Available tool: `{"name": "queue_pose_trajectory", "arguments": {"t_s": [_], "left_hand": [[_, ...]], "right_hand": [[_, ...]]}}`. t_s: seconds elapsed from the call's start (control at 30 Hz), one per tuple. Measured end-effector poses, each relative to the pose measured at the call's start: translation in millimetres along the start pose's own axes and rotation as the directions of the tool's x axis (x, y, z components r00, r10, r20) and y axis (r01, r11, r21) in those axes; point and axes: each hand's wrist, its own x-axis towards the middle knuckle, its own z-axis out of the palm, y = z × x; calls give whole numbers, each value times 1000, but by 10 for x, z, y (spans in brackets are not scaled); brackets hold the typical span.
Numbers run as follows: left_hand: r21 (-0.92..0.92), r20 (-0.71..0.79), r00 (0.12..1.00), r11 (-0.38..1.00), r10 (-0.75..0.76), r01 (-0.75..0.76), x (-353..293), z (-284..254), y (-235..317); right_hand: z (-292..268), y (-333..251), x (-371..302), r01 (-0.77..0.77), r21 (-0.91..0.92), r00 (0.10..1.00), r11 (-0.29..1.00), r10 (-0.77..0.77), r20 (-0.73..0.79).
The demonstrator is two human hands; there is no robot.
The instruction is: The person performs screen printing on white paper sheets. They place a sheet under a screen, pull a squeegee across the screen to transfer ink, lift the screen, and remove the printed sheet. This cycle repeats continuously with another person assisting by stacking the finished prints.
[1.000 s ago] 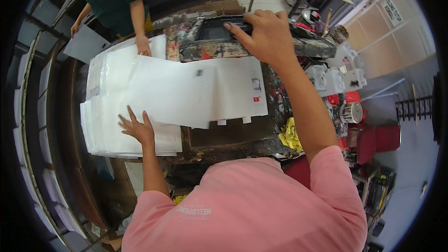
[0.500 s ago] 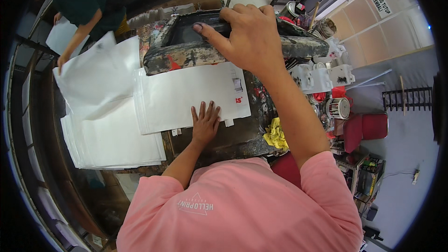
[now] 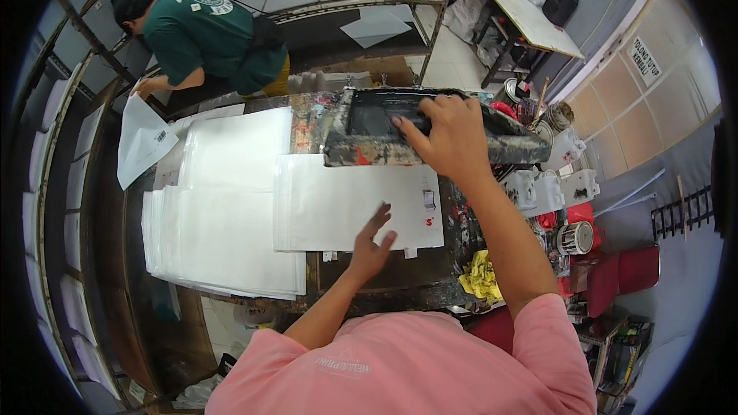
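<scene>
A white paper bag or sheet (image 3: 354, 207) with a small dark print and a red mark near its right end lies on the dark work table. My left hand (image 3: 372, 250) hovers at or just above its near edge, fingers stretched, holding nothing. Beyond it, my right hand (image 3: 457, 142) is closed over the near side of a paint-stained screen-printing frame (image 3: 369, 151), the thumb over its dark inside. The frame overlaps the sheet's far edge; how the fingers grip underneath is hidden. To the left lies a stack of white sheets (image 3: 231, 234).
A co-worker in a green shirt (image 3: 207, 38) holds a printed white sheet (image 3: 144, 142) beside the racks at left. A crumpled yellow cloth (image 3: 480, 275), white plastic containers (image 3: 546, 190) and a paint can (image 3: 575, 238) sit at right. A red chair (image 3: 619, 277) stands farther right.
My left hand has come off flat contact with the sheet and turned. The frame looks lower, with my right hand still on it. The co-worker has taken a sheet toward the left racks.
</scene>
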Motion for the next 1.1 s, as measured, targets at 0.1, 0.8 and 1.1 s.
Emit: {"name": "queue_pose_trajectory", "arguments": {"t_s": [0.1, 0.8, 1.1], "left_hand": [[-714, -128, 991, 697, -39, -65, 19, -294, 752], [-763, -66, 625, 444, -777, 471, -684, -197, -469], [-719, -150, 634, 524, -759, 456, -723, -162, -437]], "right_hand": [[80, -78, -439, 4, -19, 989, 1000, -1, 148], [3097, 1419, 1, 5, 11, 910, 1000, -9, 415], [3035, 1245, -170, 7, -38, 855, 999, 14, 519]]}}
